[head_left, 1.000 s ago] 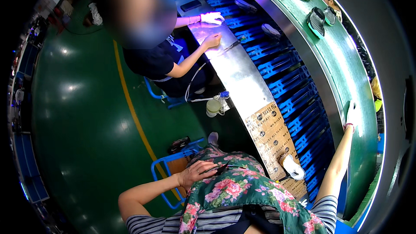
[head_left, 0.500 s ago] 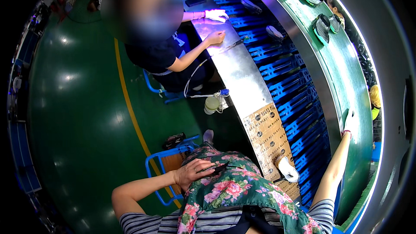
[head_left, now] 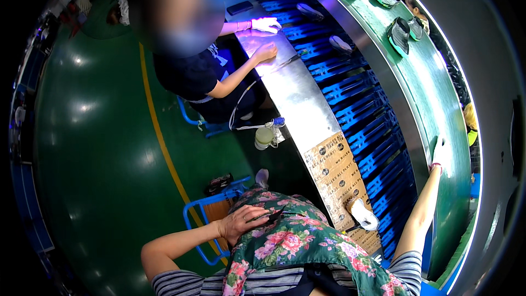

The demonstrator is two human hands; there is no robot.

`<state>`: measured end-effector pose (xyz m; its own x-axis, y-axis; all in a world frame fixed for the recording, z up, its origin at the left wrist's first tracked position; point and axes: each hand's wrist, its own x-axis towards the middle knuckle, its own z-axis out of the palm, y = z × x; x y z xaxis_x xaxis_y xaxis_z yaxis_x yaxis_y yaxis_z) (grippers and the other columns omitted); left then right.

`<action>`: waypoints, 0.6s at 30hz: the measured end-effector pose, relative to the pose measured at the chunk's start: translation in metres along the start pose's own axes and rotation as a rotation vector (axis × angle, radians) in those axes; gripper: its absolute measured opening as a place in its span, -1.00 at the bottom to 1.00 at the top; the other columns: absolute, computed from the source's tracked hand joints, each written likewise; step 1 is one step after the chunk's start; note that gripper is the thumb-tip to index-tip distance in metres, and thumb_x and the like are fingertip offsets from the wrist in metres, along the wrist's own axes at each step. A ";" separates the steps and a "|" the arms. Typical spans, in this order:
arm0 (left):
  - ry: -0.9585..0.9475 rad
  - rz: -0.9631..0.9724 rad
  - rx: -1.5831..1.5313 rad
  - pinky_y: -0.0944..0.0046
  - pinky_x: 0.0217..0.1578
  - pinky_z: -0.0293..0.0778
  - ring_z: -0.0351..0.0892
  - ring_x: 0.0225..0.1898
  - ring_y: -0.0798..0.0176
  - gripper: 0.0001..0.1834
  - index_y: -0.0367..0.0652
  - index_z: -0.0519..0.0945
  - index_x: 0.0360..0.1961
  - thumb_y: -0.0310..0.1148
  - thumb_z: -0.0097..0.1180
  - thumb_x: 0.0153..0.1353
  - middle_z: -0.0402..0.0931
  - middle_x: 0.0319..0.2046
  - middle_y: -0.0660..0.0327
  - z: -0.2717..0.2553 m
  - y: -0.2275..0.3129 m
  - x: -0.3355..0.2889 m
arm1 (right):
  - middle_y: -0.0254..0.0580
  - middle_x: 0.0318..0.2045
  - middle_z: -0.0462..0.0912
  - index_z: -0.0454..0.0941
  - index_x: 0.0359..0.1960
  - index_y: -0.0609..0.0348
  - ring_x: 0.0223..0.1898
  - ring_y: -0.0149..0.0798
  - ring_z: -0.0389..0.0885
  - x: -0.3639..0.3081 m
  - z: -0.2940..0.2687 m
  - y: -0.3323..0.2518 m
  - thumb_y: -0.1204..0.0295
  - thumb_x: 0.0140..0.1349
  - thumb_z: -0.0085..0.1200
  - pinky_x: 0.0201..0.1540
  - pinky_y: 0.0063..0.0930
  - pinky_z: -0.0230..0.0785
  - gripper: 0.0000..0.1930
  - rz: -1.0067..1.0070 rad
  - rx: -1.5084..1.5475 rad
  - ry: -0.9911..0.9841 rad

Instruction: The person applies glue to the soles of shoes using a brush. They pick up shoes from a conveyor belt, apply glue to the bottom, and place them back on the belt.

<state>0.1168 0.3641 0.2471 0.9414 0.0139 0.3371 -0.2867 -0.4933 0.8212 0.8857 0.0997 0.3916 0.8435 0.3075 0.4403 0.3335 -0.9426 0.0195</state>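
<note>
My left hand lies on the green floral apron over my lap, its fingers stretched out. A narrow dark shape shows by the fingertips; whether it is an object or a fold, I cannot make out. With the arm reached out to the right, my right hand, in a white glove, rests on the green conveyor belt, fingers extended and nothing visible in them. Further up the belt stand several dark shoes with green soles, the closest being a black shoe.
A co-worker sits at the metal bench, one gloved hand on it. Cardboard covers the bench's near end, bearing a white and tan item. Blue-and-black rack slats hold light shoe-shaped pieces. A blue-framed stool stands left.
The whole view has shifted slightly, moving the bench and far shoes a little left in the picture. Both my hands keep their places.
</note>
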 end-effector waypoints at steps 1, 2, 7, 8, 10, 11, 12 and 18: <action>0.000 0.002 0.009 -0.13 0.24 0.29 0.32 0.33 -0.24 0.23 -0.25 0.31 0.43 0.22 0.42 -0.25 0.24 0.38 -0.13 0.000 -0.001 -0.001 | 0.15 0.06 0.67 0.64 0.12 0.13 0.10 0.20 0.61 0.000 0.001 0.000 -0.15 0.42 -0.13 0.18 -0.03 0.40 -0.38 0.007 -0.008 -0.014; 0.004 0.003 0.018 -0.13 0.24 0.29 0.32 0.32 -0.24 0.23 -0.25 0.31 0.43 0.22 0.43 -0.26 0.24 0.38 -0.13 0.001 -0.002 -0.001 | 0.16 0.06 0.67 0.64 0.13 0.13 0.10 0.21 0.61 -0.001 0.001 -0.002 -0.15 0.42 -0.12 0.19 -0.03 0.40 -0.38 0.010 -0.015 -0.027; 0.006 0.012 0.014 -0.12 0.24 0.31 0.32 0.32 -0.23 0.22 -0.25 0.31 0.43 0.22 0.44 -0.23 0.24 0.38 -0.13 -0.002 -0.004 0.000 | 0.18 0.07 0.65 0.63 0.14 0.11 0.11 0.23 0.60 0.001 0.000 0.007 -0.13 0.41 -0.11 0.20 0.00 0.38 -0.40 0.010 -0.048 -0.010; 0.007 0.013 0.025 -0.12 0.24 0.31 0.32 0.32 -0.23 0.21 -0.25 0.31 0.43 0.22 0.44 -0.23 0.24 0.38 -0.12 -0.002 -0.006 0.000 | 0.19 0.08 0.65 0.63 0.14 0.12 0.11 0.23 0.60 0.001 0.000 0.005 -0.12 0.41 -0.11 0.20 0.00 0.38 -0.39 0.013 -0.047 -0.010; 0.011 0.016 0.035 -0.13 0.25 0.31 0.32 0.33 -0.23 0.20 -0.24 0.31 0.43 0.21 0.43 -0.21 0.24 0.38 -0.12 -0.002 -0.008 -0.002 | 0.19 0.08 0.65 0.62 0.15 0.12 0.11 0.24 0.60 0.001 0.001 0.003 -0.12 0.41 -0.11 0.20 0.01 0.38 -0.39 0.016 -0.039 -0.007; 0.013 0.016 0.032 -0.13 0.25 0.31 0.32 0.33 -0.23 0.20 -0.24 0.31 0.43 0.20 0.43 -0.21 0.24 0.39 -0.11 -0.003 -0.008 -0.001 | 0.19 0.08 0.65 0.62 0.15 0.13 0.11 0.24 0.60 0.000 0.002 0.002 -0.12 0.41 -0.11 0.20 0.01 0.38 -0.39 0.017 -0.033 -0.005; 0.015 0.017 0.029 -0.13 0.26 0.30 0.31 0.33 -0.23 0.20 -0.24 0.31 0.43 0.19 0.43 -0.20 0.24 0.39 -0.11 -0.005 -0.007 0.000 | 0.18 0.08 0.65 0.62 0.15 0.13 0.11 0.25 0.60 -0.001 0.002 0.002 -0.12 0.41 -0.11 0.20 0.01 0.38 -0.39 0.018 -0.027 -0.004; 0.001 0.017 0.061 -0.13 0.28 0.30 0.32 0.33 -0.21 0.15 -0.24 0.32 0.43 0.16 0.40 -0.17 0.25 0.38 -0.10 -0.003 -0.018 -0.006 | 0.16 0.10 0.65 0.63 0.15 0.11 0.13 0.24 0.59 0.001 0.005 0.012 -0.13 0.40 -0.12 0.24 0.05 0.34 -0.39 0.040 -0.073 -0.016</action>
<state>0.1152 0.3753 0.2317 0.9364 0.0061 0.3510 -0.2911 -0.5454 0.7860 0.8924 0.0896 0.3880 0.8623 0.2712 0.4276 0.2684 -0.9609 0.0683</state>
